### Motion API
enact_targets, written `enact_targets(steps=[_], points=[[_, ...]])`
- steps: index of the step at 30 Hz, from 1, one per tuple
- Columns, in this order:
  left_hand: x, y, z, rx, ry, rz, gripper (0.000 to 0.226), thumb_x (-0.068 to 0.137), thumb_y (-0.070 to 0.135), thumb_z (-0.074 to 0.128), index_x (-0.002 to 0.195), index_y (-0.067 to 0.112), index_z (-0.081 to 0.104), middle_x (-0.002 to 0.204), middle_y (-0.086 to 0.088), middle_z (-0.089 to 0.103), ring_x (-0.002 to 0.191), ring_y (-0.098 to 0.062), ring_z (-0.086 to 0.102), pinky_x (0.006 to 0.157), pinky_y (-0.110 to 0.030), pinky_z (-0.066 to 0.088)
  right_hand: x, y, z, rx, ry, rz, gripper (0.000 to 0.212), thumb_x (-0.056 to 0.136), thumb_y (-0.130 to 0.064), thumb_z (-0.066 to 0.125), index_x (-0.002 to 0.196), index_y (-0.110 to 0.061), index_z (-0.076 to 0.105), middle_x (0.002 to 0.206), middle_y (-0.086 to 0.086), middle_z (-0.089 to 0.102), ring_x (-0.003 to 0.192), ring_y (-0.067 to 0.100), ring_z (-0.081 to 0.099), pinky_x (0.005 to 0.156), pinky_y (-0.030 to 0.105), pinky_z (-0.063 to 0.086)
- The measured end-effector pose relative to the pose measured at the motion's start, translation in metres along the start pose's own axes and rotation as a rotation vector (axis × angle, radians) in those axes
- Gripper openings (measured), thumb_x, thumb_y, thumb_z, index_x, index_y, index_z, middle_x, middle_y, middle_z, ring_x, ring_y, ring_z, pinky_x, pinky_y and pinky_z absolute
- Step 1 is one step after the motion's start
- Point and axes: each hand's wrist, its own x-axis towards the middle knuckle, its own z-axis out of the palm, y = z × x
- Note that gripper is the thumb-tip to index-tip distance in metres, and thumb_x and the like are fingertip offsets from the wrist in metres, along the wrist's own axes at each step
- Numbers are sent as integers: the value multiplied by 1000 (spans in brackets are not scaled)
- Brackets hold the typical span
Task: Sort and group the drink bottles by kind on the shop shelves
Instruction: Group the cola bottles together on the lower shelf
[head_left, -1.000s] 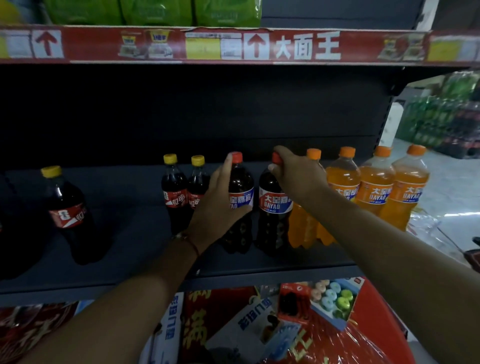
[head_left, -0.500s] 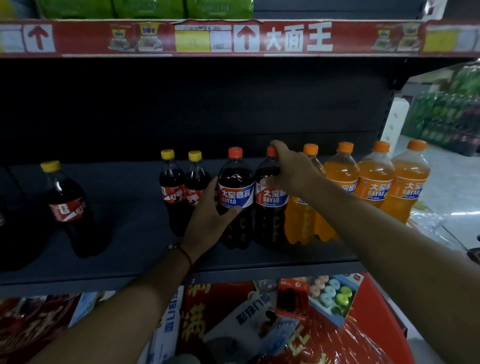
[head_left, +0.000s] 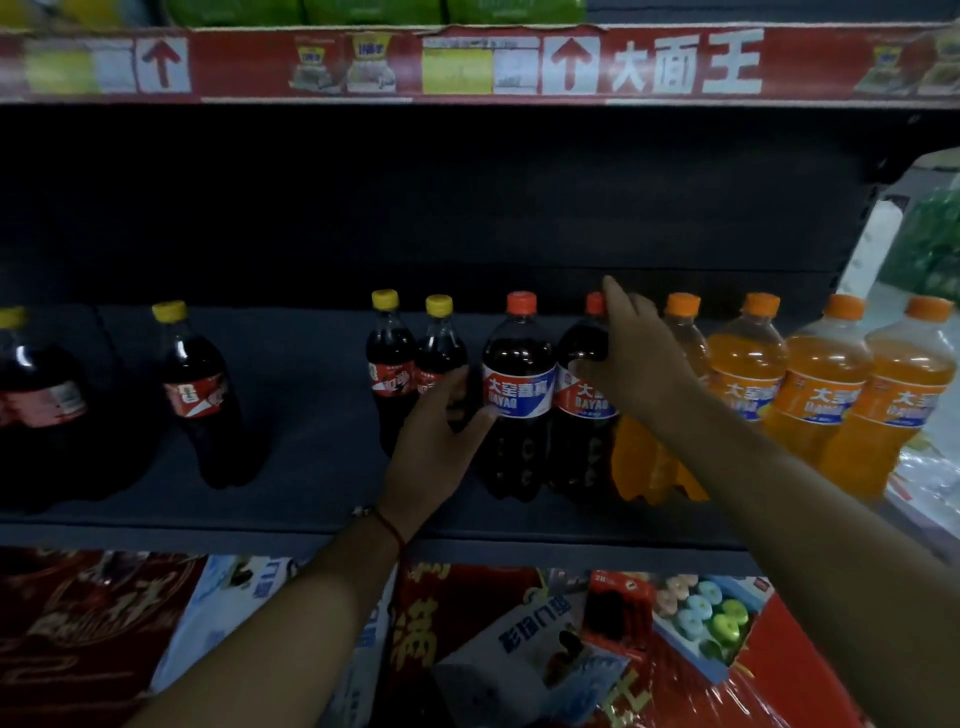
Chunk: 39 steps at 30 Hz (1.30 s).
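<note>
Two big dark cola bottles with red caps and blue-red Dayao labels stand side by side mid-shelf. My left hand (head_left: 434, 447) cups the left one (head_left: 519, 353) low on its left side, thumb on the label and fingers slipped behind. My right hand (head_left: 636, 364) holds the shoulder of the right one (head_left: 584, 452), fingers up by its cap. Several orange soda bottles (head_left: 748, 364) stand in a row to the right, the nearest partly hidden behind my right hand. Two small yellow-capped colas (head_left: 389, 358) stand just left of my left hand.
Two more yellow-capped cola bottles (head_left: 200, 389) stand apart at the shelf's left end. The dark shelf (head_left: 291, 527) has bare space between them and the middle group. A red price strip (head_left: 675, 62) runs overhead. Red packets and boxes (head_left: 457, 618) lie below.
My left hand has slid down from the left dark bottle's shoulder to its lower side. My right hand has stayed on the right dark bottle. The two bottles now stand close together.
</note>
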Motion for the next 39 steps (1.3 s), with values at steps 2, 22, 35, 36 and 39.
enact_targets(steps=[2, 22, 35, 36, 39], points=[[-2, -9, -23, -12, 187, -9, 32, 95, 31, 65, 127, 26, 58, 123, 9, 64, 112, -1, 60, 99, -30, 52, -14, -21, 5, -86, 164, -89, 85, 88, -36, 67, 154, -16, 17, 157, 12, 23, 143, 31, 24, 115, 41, 25], [15, -116, -92, 50, -218, -198, 60, 88, 56, 58, 137, 24, 47, 134, 7, 60, 120, -9, 58, 101, -38, 48, 54, -146, 52, -82, -279, 54, 30, 90, -35, 66, 93, -7, 57, 89, 10, 58, 83, 24, 58, 66, 28, 40], [-5, -118, -90, -29, -271, -159, 52, 92, 31, 69, 138, 38, 46, 119, 26, 57, 109, 9, 52, 81, -10, 40, 39, -135, 55, 37, -238, -86, 42, 87, -16, 69, 127, -14, 55, 117, 9, 62, 92, 17, 58, 68, 23, 43], [-5, -122, -90, -32, -271, -161, 54, 92, 33, 69, 141, 36, 46, 122, 23, 58, 112, 4, 54, 85, -13, 42, 39, -133, 55, 46, -229, -84, 41, 88, -15, 69, 126, -15, 55, 116, 8, 62, 91, 15, 57, 66, 21, 42], [-8, -126, -89, -33, -273, -161, 58, 92, 39, 67, 145, 37, 43, 132, 19, 59, 120, -2, 54, 97, -26, 46, 36, -128, 58, 64, -192, -86, 40, 90, -15, 67, 127, -16, 54, 115, 5, 63, 91, 13, 57, 63, 18, 41]])
